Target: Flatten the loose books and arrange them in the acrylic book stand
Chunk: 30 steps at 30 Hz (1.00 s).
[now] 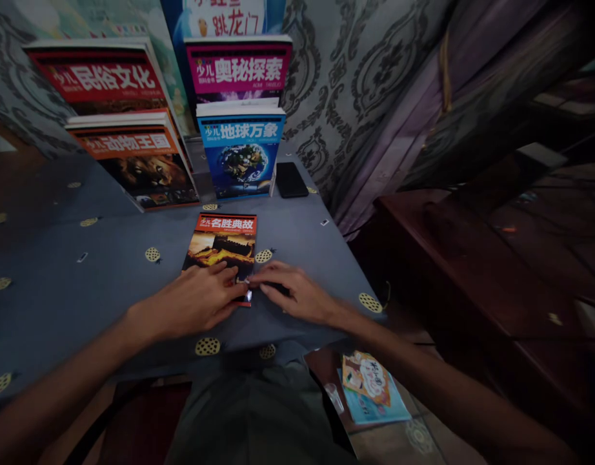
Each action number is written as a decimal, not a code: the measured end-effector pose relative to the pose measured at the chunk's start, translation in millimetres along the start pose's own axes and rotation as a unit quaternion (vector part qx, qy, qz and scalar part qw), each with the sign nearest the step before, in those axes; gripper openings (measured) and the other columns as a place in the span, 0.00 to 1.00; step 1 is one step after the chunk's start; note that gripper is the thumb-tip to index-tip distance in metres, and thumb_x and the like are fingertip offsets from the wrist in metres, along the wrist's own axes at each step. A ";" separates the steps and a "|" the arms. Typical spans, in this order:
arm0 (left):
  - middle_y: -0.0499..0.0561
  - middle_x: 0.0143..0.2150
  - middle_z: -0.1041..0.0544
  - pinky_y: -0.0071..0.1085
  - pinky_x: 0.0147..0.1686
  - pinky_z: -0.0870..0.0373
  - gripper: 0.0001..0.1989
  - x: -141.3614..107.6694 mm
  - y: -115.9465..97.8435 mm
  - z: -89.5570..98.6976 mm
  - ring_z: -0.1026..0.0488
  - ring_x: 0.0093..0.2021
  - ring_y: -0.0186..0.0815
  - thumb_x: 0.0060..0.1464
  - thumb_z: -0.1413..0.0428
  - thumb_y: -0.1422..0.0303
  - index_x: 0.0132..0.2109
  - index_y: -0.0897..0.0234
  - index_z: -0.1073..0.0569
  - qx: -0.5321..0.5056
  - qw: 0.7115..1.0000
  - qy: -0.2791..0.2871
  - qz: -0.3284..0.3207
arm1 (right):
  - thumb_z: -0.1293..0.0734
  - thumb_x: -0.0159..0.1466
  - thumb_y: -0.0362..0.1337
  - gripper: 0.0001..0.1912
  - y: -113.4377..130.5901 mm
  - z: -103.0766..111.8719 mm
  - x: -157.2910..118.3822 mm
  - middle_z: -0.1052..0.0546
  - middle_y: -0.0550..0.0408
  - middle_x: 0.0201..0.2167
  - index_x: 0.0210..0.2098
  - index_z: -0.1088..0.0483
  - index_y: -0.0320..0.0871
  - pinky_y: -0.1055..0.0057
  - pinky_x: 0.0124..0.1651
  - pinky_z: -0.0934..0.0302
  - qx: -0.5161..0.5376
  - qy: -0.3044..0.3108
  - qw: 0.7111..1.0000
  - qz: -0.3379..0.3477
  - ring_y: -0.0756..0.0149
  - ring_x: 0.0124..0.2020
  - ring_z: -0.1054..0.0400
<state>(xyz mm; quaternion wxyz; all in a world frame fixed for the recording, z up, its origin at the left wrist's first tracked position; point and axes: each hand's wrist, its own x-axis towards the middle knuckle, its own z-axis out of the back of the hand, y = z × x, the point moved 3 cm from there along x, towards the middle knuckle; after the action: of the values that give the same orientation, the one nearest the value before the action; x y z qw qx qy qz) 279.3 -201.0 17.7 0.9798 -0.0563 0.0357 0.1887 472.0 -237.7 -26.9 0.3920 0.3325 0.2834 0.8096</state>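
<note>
A book with a red title band and a Great Wall picture on its cover lies face up near the table's front edge. My left hand rests flat across its lower part, fingers stretched over the cover and hiding much of it. At the book's lower right edge is my right hand, its fingertips reaching the edge beside my left fingers. The thumb of that hand stands apart from its other fingers. A small whitish spot shows at the fingertips, too small to make out.
Behind stand an orange lion book, a red book, a blue globe book and a magenta book. A black phone lies beside them. More books sit low at the right. The table ends before a dark wooden piece.
</note>
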 end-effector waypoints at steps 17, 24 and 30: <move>0.59 0.59 0.26 0.41 0.51 0.27 0.17 -1.9 36.4 -3.5 0.27 0.56 0.45 0.67 0.53 0.64 0.58 0.60 0.29 0.025 0.984 -0.076 0.157 | 0.39 0.70 0.37 0.18 -83.5 23.9 79.1 0.22 0.47 0.53 0.57 0.29 0.42 0.54 0.59 0.37 -0.148 -0.085 0.982 -0.080 0.54 0.55 0.31; 0.63 0.56 0.24 0.45 0.52 0.29 0.25 -0.8 92.8 -12.7 0.27 0.55 0.50 0.65 0.53 0.58 0.64 0.66 0.37 -0.051 0.944 -0.120 0.304 | 0.35 0.66 0.56 0.37 -73.2 7.3 65.6 0.39 0.37 0.69 0.68 0.43 0.44 0.42 0.67 0.49 -0.195 -0.019 0.979 -0.056 0.46 0.69 0.45; 0.61 0.55 0.23 0.43 0.50 0.25 0.27 -0.9 119.3 -25.4 0.23 0.53 0.45 0.57 0.45 0.59 0.61 0.65 0.36 -0.374 0.831 -0.250 0.328 | 0.36 0.66 0.58 0.41 -72.7 4.2 63.3 0.45 0.33 0.71 0.69 0.47 0.41 0.42 0.69 0.52 -0.189 0.004 0.979 -0.074 0.44 0.72 0.51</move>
<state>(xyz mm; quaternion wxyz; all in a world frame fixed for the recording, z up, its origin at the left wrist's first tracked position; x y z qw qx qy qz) 232.6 -94.4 -18.9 0.7397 -0.3546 -0.2673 0.5056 477.8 -146.1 -56.6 0.5052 0.2270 0.1503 0.8189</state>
